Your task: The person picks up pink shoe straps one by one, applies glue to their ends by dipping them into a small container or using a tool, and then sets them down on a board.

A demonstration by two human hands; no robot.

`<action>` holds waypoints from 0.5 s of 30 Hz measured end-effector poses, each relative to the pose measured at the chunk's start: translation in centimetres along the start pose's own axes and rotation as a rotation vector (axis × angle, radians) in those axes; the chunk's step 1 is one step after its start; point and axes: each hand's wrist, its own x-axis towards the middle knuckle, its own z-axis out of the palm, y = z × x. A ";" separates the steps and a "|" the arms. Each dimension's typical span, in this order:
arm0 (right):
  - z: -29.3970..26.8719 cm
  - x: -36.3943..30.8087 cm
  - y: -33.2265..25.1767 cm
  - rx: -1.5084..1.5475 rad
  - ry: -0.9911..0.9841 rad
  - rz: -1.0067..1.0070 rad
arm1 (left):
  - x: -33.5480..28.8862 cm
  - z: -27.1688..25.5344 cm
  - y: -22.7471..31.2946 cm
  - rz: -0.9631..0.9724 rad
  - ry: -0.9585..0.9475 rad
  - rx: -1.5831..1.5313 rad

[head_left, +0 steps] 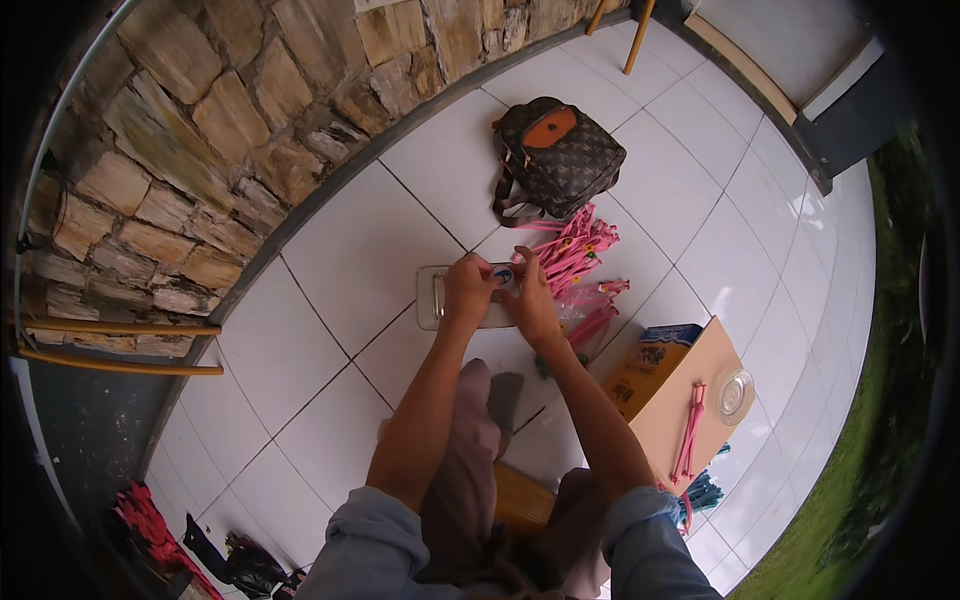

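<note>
Over a pale, shallow rectangular tin or tray [429, 300] on the floor, both my hands meet. Between their fingertips is a small round blue-and-white piece [503, 273], too small to name more closely. My left hand [467, 290] pinches its left side, fingers closed. The fingers of my right hand [533, 298] bend round its right side. Just beyond my right hand lies a pile of pink straps [575, 248] with small yellow, red and green bits. More pink pieces in clear plastic wrapping [592, 312] lie beside my right wrist.
A brown patterned backpack [575, 165] sits beyond the straps. At my right stands a cardboard box [665, 425] with a pink strap bundle [690, 440] and a clear round roll [736, 396] on it, beside a yellow-and-blue box [645, 375]. A stone wall [250, 110] runs along the left.
</note>
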 end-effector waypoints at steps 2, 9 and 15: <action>0.1 0.0 0.2 0.025 -0.015 0.025 | 0.1 0.4 -0.2 0.049 0.065 0.052; 0.7 1.0 2.8 0.761 -0.001 0.518 | 0.7 0.3 -2.0 -0.302 -0.180 -0.555; 1.9 1.1 4.6 0.464 0.028 0.352 | 0.6 0.1 -1.5 -0.360 -0.231 -0.657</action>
